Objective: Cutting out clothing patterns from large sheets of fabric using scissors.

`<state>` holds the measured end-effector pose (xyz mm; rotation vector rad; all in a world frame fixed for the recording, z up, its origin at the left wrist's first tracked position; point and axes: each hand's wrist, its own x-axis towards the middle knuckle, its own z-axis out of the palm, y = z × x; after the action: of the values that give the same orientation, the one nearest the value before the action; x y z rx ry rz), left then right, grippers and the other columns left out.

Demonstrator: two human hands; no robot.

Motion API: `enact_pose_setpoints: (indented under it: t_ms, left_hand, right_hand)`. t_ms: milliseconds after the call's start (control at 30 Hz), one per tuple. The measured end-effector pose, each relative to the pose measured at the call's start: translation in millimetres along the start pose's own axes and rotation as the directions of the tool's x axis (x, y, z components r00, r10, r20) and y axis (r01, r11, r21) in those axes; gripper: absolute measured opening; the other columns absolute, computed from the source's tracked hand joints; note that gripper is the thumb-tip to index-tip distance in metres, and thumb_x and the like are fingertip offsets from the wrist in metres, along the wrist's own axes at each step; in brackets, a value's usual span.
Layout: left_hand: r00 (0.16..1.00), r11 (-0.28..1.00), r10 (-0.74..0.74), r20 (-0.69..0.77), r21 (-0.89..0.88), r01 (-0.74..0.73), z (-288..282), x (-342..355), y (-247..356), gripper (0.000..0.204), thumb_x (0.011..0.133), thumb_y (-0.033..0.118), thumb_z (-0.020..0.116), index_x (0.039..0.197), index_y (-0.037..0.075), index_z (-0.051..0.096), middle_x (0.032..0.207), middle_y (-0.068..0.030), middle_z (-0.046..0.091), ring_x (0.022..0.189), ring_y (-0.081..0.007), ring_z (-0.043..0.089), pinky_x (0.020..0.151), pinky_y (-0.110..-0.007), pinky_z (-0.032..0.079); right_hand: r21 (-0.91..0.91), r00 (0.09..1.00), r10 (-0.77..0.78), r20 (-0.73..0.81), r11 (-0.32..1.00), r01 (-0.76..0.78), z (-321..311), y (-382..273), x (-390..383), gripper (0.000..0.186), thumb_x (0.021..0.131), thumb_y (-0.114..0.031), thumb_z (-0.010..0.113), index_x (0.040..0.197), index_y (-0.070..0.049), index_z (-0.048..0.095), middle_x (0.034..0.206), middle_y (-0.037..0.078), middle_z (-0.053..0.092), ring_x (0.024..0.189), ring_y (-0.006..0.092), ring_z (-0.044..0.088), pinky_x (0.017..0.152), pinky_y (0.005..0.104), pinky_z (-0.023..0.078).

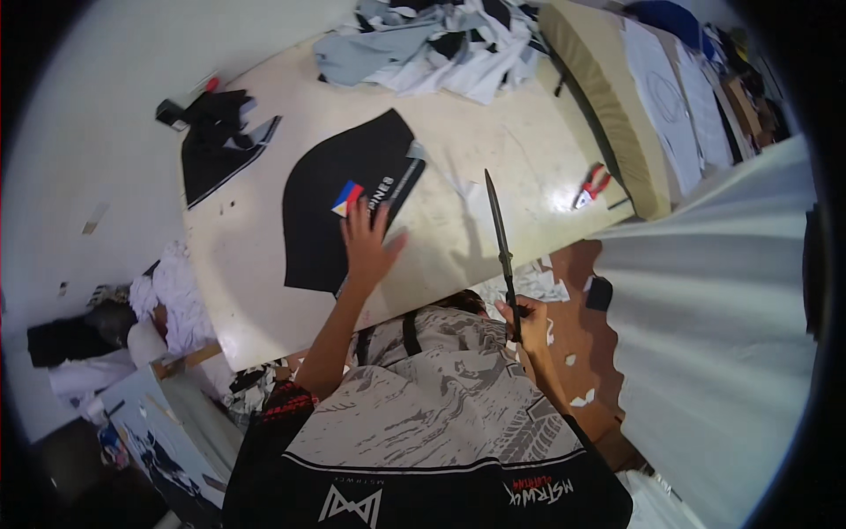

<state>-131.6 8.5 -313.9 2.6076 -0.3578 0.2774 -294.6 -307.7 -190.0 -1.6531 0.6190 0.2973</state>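
My left hand (370, 242) rests with spread fingers on a black cut fabric panel (322, 207), over its lower right part. The panel lies on the pale table (256, 282) and bears a small flag print and white lettering, which my fingers partly cover. My right hand (527, 322) grips a pair of long dark scissors (500, 225) by the handles, near the table's front edge. Their blades point away from me, look closed, and are held off the fabric. How my right fingers sit in the handle loops is partly hidden.
Dark fabric pieces (220, 145) lie at the table's left edge. A heap of grey, white and black cloth (441, 48) covers the far side. Red-handled snips (590, 187) lie at the right, beside a beige padded board (608, 106). A white curtain (723, 282) hangs at the right.
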Motion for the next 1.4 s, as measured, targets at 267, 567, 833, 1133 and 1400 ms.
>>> enact_pose_setpoints:
  t_ms: [267,567,833,1133,1400]
  left_hand:
    - [0.994,0.987,-0.088,0.063,0.139,0.078,-57.7,-59.8,-39.2,0.077,0.094,0.057,0.068,0.159,0.022,0.047,0.172,-0.0176,0.027,0.159,-0.0374,0.023,0.124,-0.065,0.016]
    - [0.991,0.99,-0.098,0.089,0.113,0.088,-89.9,-110.3,-58.9,0.064,0.095,0.047,0.072,0.153,0.026,0.056,0.171,-0.013,0.032,0.158,-0.0339,0.028,0.125,-0.063,0.018]
    - [0.99,0.983,-0.139,0.012,0.127,0.136,-103.1,-129.9,-69.9,0.076,0.091,0.04,0.077,0.158,0.018,0.049,0.169,-0.0193,0.033,0.157,-0.0402,0.029,0.126,-0.061,0.018]
    - [0.903,0.913,-0.392,-0.173,0.048,0.406,-121.5,-123.1,-54.4,0.036,0.087,0.024,0.078,0.12,0.01,0.073,0.126,-0.0135,0.065,0.119,-0.0364,0.059,0.102,-0.052,0.045]
    - [0.699,0.692,-0.701,-0.142,-0.37,0.619,-128.3,-121.9,-111.9,0.016,0.088,0.016,0.066,0.095,0.001,0.067,0.091,-0.0232,0.071,0.088,-0.0417,0.069,0.079,-0.051,0.054]
  right_hand:
    - [-0.137,0.935,0.236,0.264,0.969,-0.206,8.2,-16.1,29.6,0.045,0.089,-0.041,0.086,0.071,-0.003,0.068,0.056,-0.003,0.054,0.045,0.0065,0.049,0.043,0.0263,0.034]
    - [-0.185,0.923,0.285,0.26,0.953,-0.242,-18.3,20.7,34.7,0.052,0.091,-0.049,0.082,0.069,-0.007,0.062,0.055,-0.001,0.055,0.044,0.0082,0.052,0.043,0.0268,0.037]
    - [-0.092,0.95,0.265,0.167,0.963,-0.253,-11.5,26.4,43.3,0.046,0.093,-0.04,0.082,0.066,-0.012,0.057,0.052,-0.004,0.05,0.04,0.0084,0.047,0.037,0.0269,0.029]
    - [0.131,0.949,0.227,0.217,0.957,-0.259,-5.5,31.8,47.9,0.037,0.099,-0.029,0.074,0.071,-0.012,0.057,0.056,-0.002,0.048,0.042,0.0112,0.043,0.041,0.0305,0.028]
    - [-0.196,0.858,0.17,0.484,0.977,-0.082,2.5,-15.4,56.1,0.032,0.1,-0.032,0.075,0.089,-0.004,0.063,0.072,0.0,0.055,0.06,0.0118,0.051,0.054,0.0283,0.038]
